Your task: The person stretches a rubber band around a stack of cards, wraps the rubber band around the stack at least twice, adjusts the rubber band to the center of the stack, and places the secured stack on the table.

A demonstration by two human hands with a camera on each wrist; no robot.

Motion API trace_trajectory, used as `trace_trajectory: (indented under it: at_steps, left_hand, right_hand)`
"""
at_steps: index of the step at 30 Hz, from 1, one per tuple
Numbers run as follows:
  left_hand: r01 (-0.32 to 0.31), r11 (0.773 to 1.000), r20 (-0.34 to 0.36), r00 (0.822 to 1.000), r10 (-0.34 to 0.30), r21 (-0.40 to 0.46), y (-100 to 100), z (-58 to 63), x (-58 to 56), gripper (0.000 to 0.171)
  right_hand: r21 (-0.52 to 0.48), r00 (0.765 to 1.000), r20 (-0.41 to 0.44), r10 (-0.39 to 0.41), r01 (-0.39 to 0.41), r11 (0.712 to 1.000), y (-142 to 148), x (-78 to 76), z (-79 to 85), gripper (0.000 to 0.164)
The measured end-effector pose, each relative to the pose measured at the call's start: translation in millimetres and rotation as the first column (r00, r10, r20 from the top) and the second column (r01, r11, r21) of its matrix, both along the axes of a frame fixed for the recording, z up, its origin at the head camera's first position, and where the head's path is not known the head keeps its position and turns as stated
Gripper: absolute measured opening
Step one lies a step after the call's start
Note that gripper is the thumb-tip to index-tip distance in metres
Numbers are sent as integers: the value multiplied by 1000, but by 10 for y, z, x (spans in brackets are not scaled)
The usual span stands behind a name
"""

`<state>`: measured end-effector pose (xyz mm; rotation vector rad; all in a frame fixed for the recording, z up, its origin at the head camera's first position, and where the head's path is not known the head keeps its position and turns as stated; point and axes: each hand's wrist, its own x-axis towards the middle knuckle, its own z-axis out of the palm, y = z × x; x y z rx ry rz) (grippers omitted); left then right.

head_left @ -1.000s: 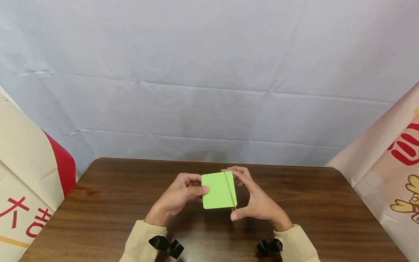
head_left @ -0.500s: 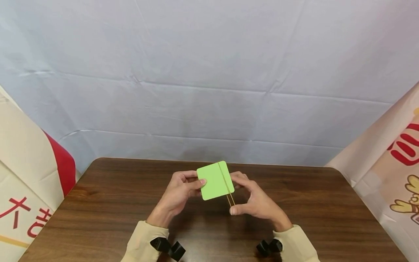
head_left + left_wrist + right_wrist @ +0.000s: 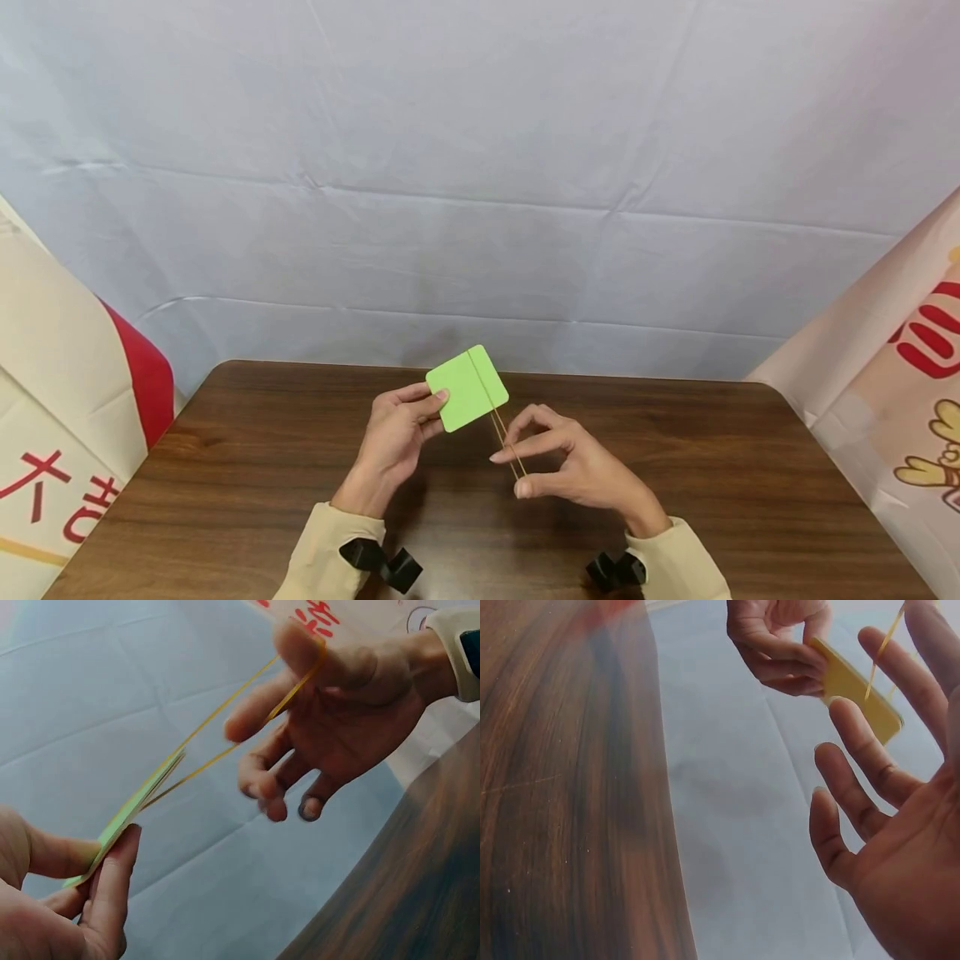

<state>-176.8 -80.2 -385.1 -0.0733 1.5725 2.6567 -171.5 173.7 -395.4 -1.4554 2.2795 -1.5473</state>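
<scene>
one green square [image 3: 467, 389] is held in the air, tilted, above the far part of the table. in the left wrist view more than one thin layer is shown at its edge; their number cannot be told. one rubber band [image 3: 493, 410] is wrapped across the square, nearer its right side, and is drawn out past the lower edge in two strands.

two hands are seen. by the left hand [image 3: 396, 433] the square is pinched at its left edge, with the thumb laid on the front face and the fingers set behind. by the right hand [image 3: 570, 458] the square is not touched; the far end of the band is caught on the thumb. its other four fingers are spread apart and lightly bent, and whether the band is touched by the index finger cannot be told.

two cream sleeves [image 3: 333, 546] are worn, and one black device [image 3: 381, 565] is carried at each wrist. below, one brown wood-grain table [image 3: 225, 467] is seen. behind it one pale backdrop [image 3: 480, 167] is hung, creased by folds. at the sides two printed cloths [image 3: 67, 417] are shown, both marked in red.
</scene>
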Motion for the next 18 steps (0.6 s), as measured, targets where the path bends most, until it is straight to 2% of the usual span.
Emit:
trace_trajectory:
  at_steps: [10, 14, 18]
  left_hand:
    - [-126, 985, 59, 991, 120, 114, 7, -18, -33, 34]
    - [-151, 978, 81, 987, 140, 143, -10, -25, -45, 36]
    - [-173, 970, 91, 983, 160, 169, -26, -23, -55, 35]
  right_hand:
    - [-90, 993, -82, 79, -87, 992, -98, 28, 15, 27]
    - [-138, 988, -106, 115, -129, 982, -119, 19, -8, 28]
    - [-170, 984, -142, 109, -133, 976, -150, 14, -26, 37]
